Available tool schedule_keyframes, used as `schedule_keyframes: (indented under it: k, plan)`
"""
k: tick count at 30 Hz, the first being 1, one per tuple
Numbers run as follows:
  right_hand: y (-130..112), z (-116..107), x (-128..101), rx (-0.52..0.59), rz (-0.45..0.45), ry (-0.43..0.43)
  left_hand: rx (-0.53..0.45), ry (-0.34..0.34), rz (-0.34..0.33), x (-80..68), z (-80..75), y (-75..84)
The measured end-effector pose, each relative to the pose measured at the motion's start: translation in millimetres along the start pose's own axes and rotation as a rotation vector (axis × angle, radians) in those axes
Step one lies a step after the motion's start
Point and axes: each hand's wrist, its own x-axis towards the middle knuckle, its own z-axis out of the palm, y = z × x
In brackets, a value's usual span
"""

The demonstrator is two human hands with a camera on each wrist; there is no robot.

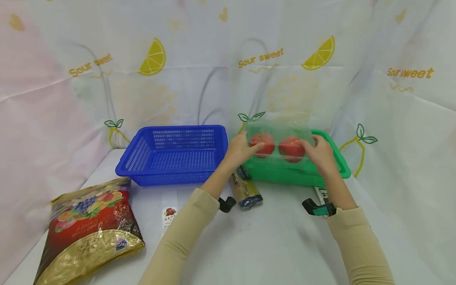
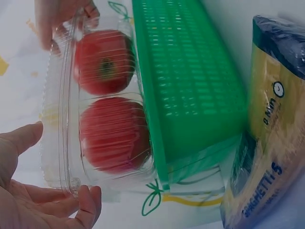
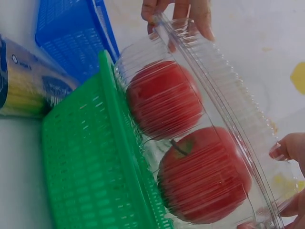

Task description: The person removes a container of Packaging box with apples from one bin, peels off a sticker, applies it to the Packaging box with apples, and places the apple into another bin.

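A clear plastic clamshell box [image 1: 281, 123] holds two red apples [image 1: 262, 145], [image 1: 292, 149], which show through its ribbed wall. It is tilted over the green basket [image 1: 285, 174], its lower side at the basket's rim. My left hand [image 1: 239, 150] grips one end of the box, fingers at the edge and thumb apart in the left wrist view. My right hand [image 1: 320, 152] holds the opposite end, thumb along the near face. In the right wrist view, the right hand [image 3: 291, 176] is partly cut off by the frame.
A blue basket [image 1: 174, 178] stands left of the green one. A spaghetti pack [image 1: 246, 190] lies before the green basket. A large red and gold candy bag [image 1: 89, 229] lies at the left. A small fruit-printed card [image 1: 169, 213] and a white label [image 1: 322, 193] lie on the table.
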Motion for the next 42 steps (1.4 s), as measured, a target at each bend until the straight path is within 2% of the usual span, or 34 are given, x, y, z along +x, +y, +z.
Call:
schedule_keyframes:
  k: [10,16,19,23,30,34,38,42]
  plan:
    - [-15,2,-20,0.004,-0.054,-0.06,-0.006,0.03,-0.026,-22.7,-20.9,-1.9]
    - [-22,7,-30,0.014,-0.078,-0.082,-0.015,0.053,-0.001,-35.9,-32.7,-6.9]
    - [-25,9,-36,0.029,-0.084,-0.097,0.02,0.064,0.022,-43.4,-37.3,-7.8]
    - [-27,14,-42,0.069,-0.063,-0.121,0.06,0.071,0.015,-54.3,-44.4,-9.1]
    - [-31,20,-50,0.225,-0.044,-0.175,0.117,0.096,-0.017,-74.6,-59.0,-10.9]
    - [-32,23,-55,0.251,-0.051,-0.208,0.133,0.103,-0.02,-86.4,-63.5,-16.0]
    - [-32,26,-59,0.295,-0.063,-0.233,0.141,0.107,-0.01,-98.2,-66.9,-22.5]
    - [-30,29,-63,0.36,-0.079,-0.257,0.167,0.117,0.031,-109.3,-70.6,-28.5]
